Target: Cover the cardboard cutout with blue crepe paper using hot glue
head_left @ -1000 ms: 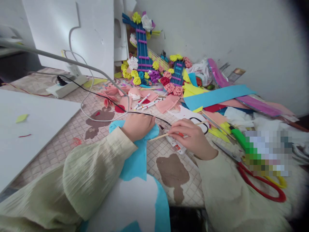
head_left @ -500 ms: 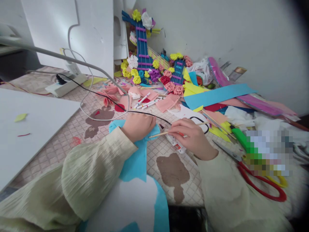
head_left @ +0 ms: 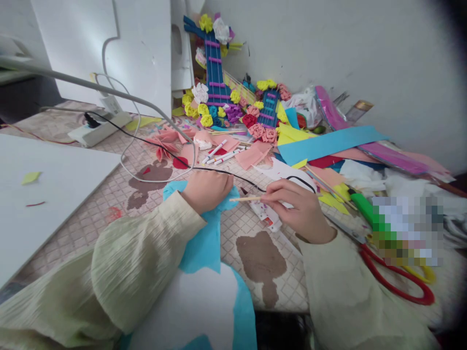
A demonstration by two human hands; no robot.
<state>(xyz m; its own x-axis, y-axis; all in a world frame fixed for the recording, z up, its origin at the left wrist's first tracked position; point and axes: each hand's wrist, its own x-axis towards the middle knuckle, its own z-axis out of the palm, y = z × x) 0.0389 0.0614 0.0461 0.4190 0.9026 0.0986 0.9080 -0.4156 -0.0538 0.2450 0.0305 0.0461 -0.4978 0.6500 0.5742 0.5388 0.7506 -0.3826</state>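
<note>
A guitar-shaped cutout of blue paper [head_left: 204,245] with a white lower middle lies in front of me, reaching toward my body. Across its top end rests my left hand [head_left: 208,191], fingers curled down onto the paper and fingertips hidden. My right hand [head_left: 301,214] pinches a thin wooden stick [head_left: 245,199] between thumb and fingers. The stick's free end is over the right edge of the cutout's head; whether it touches is unclear. Below the right hand lies a white device [head_left: 268,214], partly covered, perhaps a glue gun.
Red-handled scissors [head_left: 397,282] and a green-topped pack [head_left: 368,209] lie at right. A black cable [head_left: 233,173] runs behind my hands. Markers [head_left: 224,158], paper scraps and blue flowered paper guitars [head_left: 217,73] fill the back. A white board [head_left: 54,194] is at left.
My right hand has shifted to the right, and the stick's end has moved slightly up and right. The length of stick behind the hand no longer shows. My left hand has barely moved.
</note>
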